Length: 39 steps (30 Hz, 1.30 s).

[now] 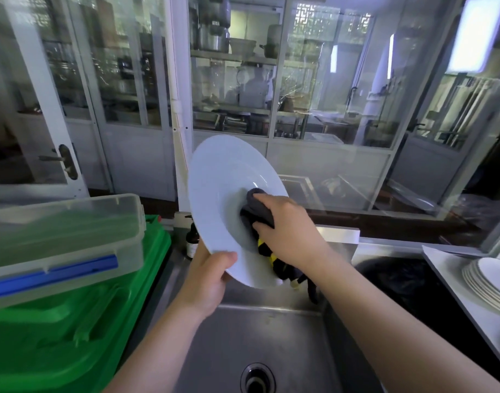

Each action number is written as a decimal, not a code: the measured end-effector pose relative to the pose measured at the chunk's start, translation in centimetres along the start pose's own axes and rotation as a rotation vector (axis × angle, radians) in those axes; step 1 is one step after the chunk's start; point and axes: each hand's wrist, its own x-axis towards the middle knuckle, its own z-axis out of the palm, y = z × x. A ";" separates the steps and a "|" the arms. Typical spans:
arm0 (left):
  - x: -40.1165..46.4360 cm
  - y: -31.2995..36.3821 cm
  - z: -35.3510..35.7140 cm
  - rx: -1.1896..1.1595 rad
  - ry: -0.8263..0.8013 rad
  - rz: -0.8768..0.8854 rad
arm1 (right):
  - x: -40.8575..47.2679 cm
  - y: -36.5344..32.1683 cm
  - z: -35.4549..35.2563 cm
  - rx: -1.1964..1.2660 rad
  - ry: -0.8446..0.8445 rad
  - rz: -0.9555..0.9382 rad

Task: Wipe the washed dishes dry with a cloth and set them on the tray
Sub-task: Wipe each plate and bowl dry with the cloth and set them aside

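Note:
A wide-rimmed white plate (217,177) is held tilted, nearly upright, above the steel sink (243,330). My left hand (209,279) grips its lower rim, thumb on the front face. My right hand (288,228) presses a dark grey cloth (255,211) with yellow and black stripes into the plate's sunken centre. The cloth's loose end hangs below the plate. At the right edge a stack of white plates (490,282) rests on a grey tray (447,276).
A clear plastic box with a blue clip (61,239) sits on a green bin (72,336) at the left. A small brown bottle (191,239) stands behind the sink. A dark bag-lined opening (396,279) lies between sink and tray. Glass partitions fill the background.

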 end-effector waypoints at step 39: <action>1.7 1.0 -5.3 -0.289 0.185 -0.536 | -1.1 4.5 2.9 1.960 0.106 0.220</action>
